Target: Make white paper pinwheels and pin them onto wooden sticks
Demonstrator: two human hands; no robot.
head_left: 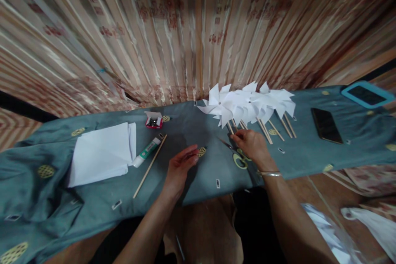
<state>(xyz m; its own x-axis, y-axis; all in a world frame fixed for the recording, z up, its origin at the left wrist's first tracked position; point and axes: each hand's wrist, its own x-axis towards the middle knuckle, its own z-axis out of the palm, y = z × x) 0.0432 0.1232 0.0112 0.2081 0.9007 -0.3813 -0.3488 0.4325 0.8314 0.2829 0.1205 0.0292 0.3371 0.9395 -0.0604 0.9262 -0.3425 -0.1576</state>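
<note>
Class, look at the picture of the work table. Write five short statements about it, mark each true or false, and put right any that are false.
1. The phone lies to the right of the pinwheels. True.
2. The glue tube lies between the paper stack and a loose stick. True.
3. The paper stack lies to the right of the phone. False: the paper stack lies to its left.
4. The right hand is nearer the scissors than the left hand is. True.
5. The left hand grips the scissors. False: the scissors lie on the cloth.
</note>
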